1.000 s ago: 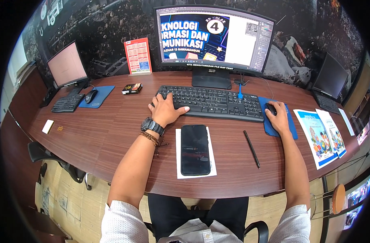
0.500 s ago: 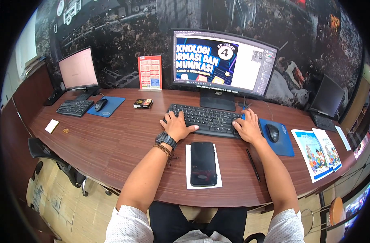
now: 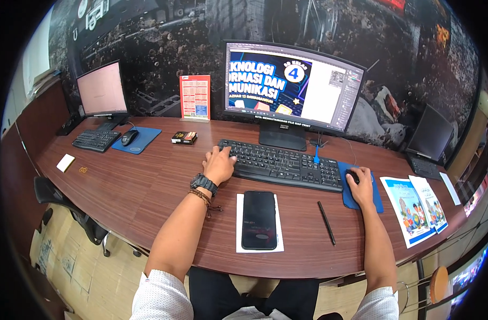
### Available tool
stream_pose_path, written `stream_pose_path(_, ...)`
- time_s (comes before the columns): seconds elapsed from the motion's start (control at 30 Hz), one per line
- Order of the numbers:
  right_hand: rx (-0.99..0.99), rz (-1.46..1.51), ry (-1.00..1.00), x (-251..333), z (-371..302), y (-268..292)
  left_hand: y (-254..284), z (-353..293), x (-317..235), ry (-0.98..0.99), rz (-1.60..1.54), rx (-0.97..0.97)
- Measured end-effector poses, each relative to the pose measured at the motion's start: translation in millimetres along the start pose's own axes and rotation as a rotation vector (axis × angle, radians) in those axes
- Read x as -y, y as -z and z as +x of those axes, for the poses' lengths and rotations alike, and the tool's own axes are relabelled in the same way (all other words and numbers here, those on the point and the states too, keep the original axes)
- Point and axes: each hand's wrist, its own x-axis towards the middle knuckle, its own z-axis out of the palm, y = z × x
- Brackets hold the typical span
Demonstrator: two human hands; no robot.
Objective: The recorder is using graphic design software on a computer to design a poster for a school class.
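Note:
At the left end of the black keyboard (image 3: pixel 276 162) rests my left hand (image 3: pixel 219 165), its fingers apart on the keys and a dark watch on the wrist. My right hand (image 3: pixel 362 188) is wrapped over a black computer mouse (image 3: pixel 352 175), which it mostly hides. Beneath that lies a blue mouse pad (image 3: pixel 378 204). Behind the keyboard stands a monitor (image 3: pixel 321 88) with a colourful page design in an editing window. A black smartphone (image 3: pixel 259 221) lies on white paper (image 3: pixel 280 242) in front of the keyboard, with a black pen (image 3: pixel 326 223) to its right.
Printed booklets (image 3: pixel 406 208) lie at the right, near a second dark monitor (image 3: pixel 429 133). Leftward are another keyboard (image 3: pixel 96 140), a mouse (image 3: pixel 128 137) and a lit monitor (image 3: pixel 102 90). A small box (image 3: pixel 184 138) and a red-edged card stand (image 3: pixel 195 98) sit between the workstations.
My right hand has moved right, off the keyboard's right end and onto the mouse. My left hand has shifted slightly left, its thumb drawn in. The view has shifted a little.

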Motion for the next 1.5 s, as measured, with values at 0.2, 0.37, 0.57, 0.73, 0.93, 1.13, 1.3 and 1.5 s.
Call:
stream_pose_path(0.2,0.083,-0.014,-0.08,3,1,1,-7,1,8,-0.072,0.057,-0.011)
stream_pose_path(0.37,0.09,-0.017,-0.1,0,1,0,-4,2,9,-0.072,0.079,0.045)
stream_pose_path(0.57,0.091,-0.011,-0.103,0,-1,0,-7,0,8,-0.068,0.069,0.025)
stream_pose_path(0.73,0.094,-0.013,-0.113,1,-1,1,-9,1,9,-0.075,0.054,0.024)
stream_pose_path(0.93,0.099,-0.007,-0.097,2,0,-1,-4,0,8,-0.047,0.102,0.035)
stream_pose_path(1.13,0.08,-0.009,-0.098,-6,-1,-2,3,-5,-9,0.031,0.012,0.074)
stream_pose_path(1.3,0.09,-0.012,-0.109,-1,0,0,1,-7,-9,0.026,0.09,0.099)
stream_pose_path(1.5,0.076,0.015,-0.063,-1,0,0,-1,-7,-9,0.026,0.112,0.109)
